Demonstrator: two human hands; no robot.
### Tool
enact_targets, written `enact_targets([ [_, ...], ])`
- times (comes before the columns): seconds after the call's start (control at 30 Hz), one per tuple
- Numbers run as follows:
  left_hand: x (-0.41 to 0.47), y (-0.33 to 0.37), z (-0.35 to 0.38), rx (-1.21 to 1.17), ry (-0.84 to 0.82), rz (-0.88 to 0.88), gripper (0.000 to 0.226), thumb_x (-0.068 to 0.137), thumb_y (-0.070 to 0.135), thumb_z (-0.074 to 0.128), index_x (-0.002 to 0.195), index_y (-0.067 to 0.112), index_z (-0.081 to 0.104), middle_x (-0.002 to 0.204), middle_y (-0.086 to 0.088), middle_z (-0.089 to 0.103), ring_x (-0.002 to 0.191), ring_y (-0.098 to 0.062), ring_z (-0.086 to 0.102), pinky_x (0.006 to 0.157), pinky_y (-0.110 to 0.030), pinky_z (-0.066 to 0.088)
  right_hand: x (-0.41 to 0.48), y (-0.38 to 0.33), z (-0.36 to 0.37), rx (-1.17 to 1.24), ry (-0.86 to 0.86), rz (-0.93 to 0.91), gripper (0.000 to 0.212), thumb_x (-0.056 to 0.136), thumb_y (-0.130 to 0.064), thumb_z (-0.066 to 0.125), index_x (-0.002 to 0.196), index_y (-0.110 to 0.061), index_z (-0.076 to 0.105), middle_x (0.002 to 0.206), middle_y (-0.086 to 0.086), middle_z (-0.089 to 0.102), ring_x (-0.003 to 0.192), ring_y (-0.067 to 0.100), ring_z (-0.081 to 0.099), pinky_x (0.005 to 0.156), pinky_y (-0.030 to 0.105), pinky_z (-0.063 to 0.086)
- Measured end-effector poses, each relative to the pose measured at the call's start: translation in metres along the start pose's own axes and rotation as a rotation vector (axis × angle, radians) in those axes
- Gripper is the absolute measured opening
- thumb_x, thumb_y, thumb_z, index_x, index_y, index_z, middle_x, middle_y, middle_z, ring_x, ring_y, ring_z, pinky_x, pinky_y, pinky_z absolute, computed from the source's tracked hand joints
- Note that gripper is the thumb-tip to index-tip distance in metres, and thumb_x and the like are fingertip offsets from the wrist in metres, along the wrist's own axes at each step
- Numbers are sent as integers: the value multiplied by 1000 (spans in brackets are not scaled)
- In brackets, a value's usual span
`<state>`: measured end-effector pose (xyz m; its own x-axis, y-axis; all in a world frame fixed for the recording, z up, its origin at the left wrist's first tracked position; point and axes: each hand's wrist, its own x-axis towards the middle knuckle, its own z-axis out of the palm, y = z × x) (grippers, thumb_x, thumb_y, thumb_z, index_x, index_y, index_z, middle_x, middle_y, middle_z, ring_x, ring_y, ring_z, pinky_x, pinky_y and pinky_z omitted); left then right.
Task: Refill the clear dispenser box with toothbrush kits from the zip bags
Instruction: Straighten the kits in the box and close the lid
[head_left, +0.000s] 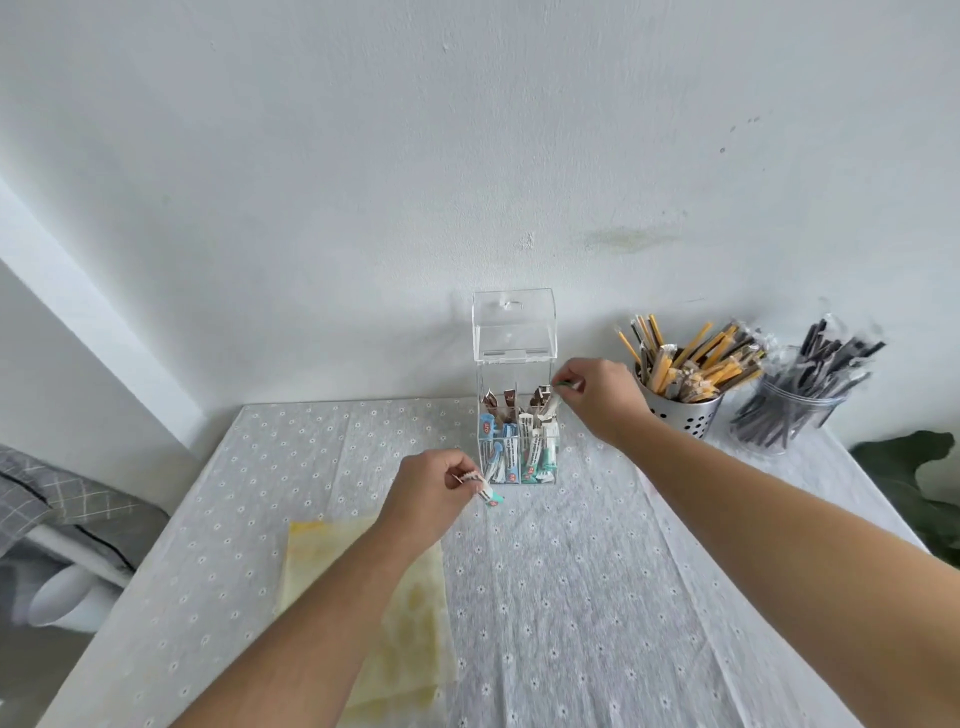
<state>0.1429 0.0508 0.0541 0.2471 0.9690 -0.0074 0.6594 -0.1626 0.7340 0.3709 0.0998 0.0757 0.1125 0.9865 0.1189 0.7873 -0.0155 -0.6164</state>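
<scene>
The fingers (567, 387) of the right hand (597, 397) pinch the top end of a toothbrush kit (551, 402) at the right rim of the clear dispenser box (514, 395), holding it by its upper tip, probably so it can slide down upright among the packs already standing in the right-hand compartment. The fingers (467, 480) of the left hand (434, 491) are closed on a second kit (485, 491), whose teal-tipped end pokes out toward the box's front foot; it seems held close by so it is ready to go in next. The box stands near the back of the worktop (545, 597), close to the wall, with its hinged lid (514, 322) flipped up and back, which leaves the top free for loading from above. Its compartments look roughly half filled.

A pale yellowish sheet (363, 587) lies under the left forearm; it may be an emptied zip bag, but I cannot tell. No full zip bag is plainly visible. The print on the packs is too small to read. To the right, a perforated metal cup (680, 410) and a clear jar (784, 421) hold wrapped stick-like items whose kind is unclear. A green leaf (914, 467) is cut off at the right edge.
</scene>
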Motion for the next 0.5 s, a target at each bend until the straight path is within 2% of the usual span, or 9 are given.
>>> enact_targets([
  [0.13, 25, 9, -10, 16, 18, 37, 7, 79, 11, 72, 77, 17, 70, 53, 15, 55, 41, 6, 47, 46, -5, 35, 18, -2, 10, -111, -114, -6, 14, 89, -16, 59, 94, -16, 71, 97, 2, 73, 88, 19, 65, 78, 34, 56],
  [0.27, 47, 13, -10, 10, 41, 52, 4, 79, 13, 73, 81, 16, 72, 59, 13, 60, 49, 4, 49, 48, -4, 36, 31, -2, 23, -249, -301, -16, 15, 89, -14, 59, 97, -15, 72, 100, 4, 72, 88, 21, 67, 81, 36, 57],
  [0.4, 60, 16, -2, 4, 28, 58, 2, 80, 12, 72, 80, 15, 72, 54, 16, 55, 43, 7, 48, 46, -3, 34, 33, 5, 37, -375, -368, -35, 16, 87, -15, 61, 96, -20, 73, 99, 2, 73, 85, 21, 68, 79, 36, 59],
  [0.5, 70, 17, 5, 14, 21, 55, 3, 79, 12, 72, 79, 15, 71, 57, 17, 56, 49, 5, 49, 48, -5, 35, 34, 11, 46, -430, -397, -53, 17, 85, -15, 64, 93, -26, 74, 98, -1, 73, 84, 21, 69, 75, 34, 59],
])
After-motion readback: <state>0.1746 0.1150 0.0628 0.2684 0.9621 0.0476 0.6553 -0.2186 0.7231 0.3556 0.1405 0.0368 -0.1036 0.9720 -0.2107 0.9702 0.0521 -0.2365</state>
